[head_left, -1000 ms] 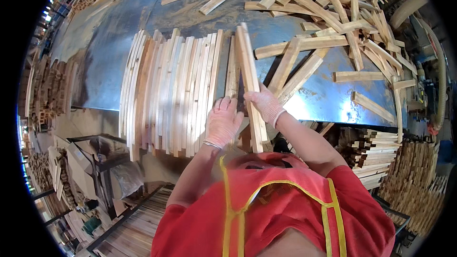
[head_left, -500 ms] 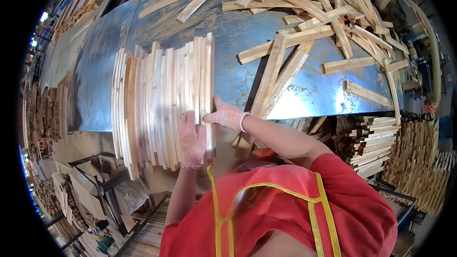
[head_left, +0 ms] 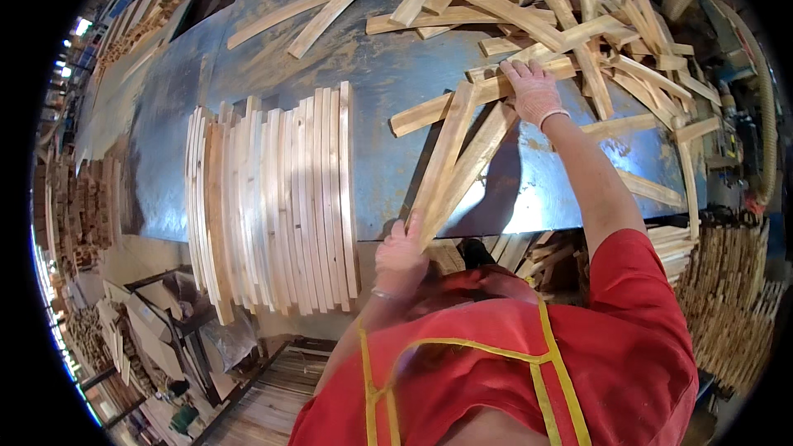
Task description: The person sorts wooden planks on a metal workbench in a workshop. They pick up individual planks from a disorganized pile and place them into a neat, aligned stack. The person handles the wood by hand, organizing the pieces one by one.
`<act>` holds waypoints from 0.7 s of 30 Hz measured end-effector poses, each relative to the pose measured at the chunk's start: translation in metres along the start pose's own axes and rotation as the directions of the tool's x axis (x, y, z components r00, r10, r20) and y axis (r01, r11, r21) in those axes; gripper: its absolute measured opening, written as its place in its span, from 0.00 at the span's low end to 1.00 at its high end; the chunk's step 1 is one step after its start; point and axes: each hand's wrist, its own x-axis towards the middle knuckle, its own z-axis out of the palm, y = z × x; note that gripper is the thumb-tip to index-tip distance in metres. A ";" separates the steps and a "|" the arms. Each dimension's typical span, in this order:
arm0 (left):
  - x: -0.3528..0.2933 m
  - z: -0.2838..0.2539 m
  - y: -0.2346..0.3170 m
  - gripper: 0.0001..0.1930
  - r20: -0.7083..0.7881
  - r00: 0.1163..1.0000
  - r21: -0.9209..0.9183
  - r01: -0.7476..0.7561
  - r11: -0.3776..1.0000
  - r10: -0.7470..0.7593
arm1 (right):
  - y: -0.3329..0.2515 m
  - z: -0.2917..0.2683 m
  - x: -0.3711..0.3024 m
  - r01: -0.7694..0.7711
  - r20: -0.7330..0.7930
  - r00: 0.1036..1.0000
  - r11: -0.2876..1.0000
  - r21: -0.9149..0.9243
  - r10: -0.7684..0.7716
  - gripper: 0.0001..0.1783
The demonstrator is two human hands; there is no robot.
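On the blue-grey metal tabletop, one row of pale wooden strips, too tight to count, is laid. Below, strips are held in one dark metal-framed rack. Two slanting wooden planks are touched by the half-curled left grip; their far ends are neared by the spread right grip. Whether either is closed cannot be told.

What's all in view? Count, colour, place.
metal table: one, blue-grey, centre
strip row: many, pale wood, table's near edge, left of centre
slanting strips: two, tan, between the hands
loose strip pile: many, tan, table's far right
wood stacks: several, brown-tan, both sides
metal frame: one, dark, lower left
hose: one, beige, far right
background: too small to itemise
left hand: one, pale glove, slanting strips' near ends
right hand: one, pale glove, their far ends
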 end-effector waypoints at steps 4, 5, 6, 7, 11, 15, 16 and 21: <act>-0.032 -0.027 -0.010 0.48 -0.028 0.999 -0.520 0.013 0.854 -0.033 | 0.027 0.009 0.033 0.155 0.076 0.984 0.986 0.061 -0.159 0.38; -0.040 -0.032 -0.015 0.48 -0.020 0.998 -0.658 0.029 0.752 -0.056 | 0.018 -0.015 0.031 0.150 0.142 0.975 0.976 0.157 -0.173 0.34; -0.046 -0.039 -0.019 0.49 -0.011 0.998 -0.773 0.033 0.634 -0.066 | 0.015 -0.021 0.024 0.106 0.186 0.969 0.957 0.270 -0.160 0.34; -0.050 -0.044 -0.018 0.49 0.022 0.989 -0.841 0.096 0.532 -0.143 | 0.010 -0.026 0.016 0.062 0.231 0.960 0.925 0.375 -0.158 0.33; -0.031 -0.041 -0.021 0.47 0.219 0.935 -0.960 0.258 0.109 -0.280 | -0.049 -0.006 -0.043 -0.164 0.370 0.896 0.593 0.788 -0.244 0.38; -0.017 -0.021 -0.052 0.35 0.061 0.966 -0.801 0.198 0.565 -0.251 | -0.172 -0.042 -0.106 -0.067 0.461 0.724 0.612 0.788 -0.514 0.41; -0.018 -0.015 -0.052 0.33 -0.179 0.957 -0.628 0.068 0.776 -0.229 | -0.197 -0.017 -0.113 -0.011 0.404 0.744 0.594 0.804 -0.533 0.41; -0.044 -0.027 -0.047 0.40 -0.480 0.875 -0.098 0.015 0.995 -0.061 | -0.243 -0.031 -0.115 0.105 0.308 0.710 0.528 0.843 -0.633 0.32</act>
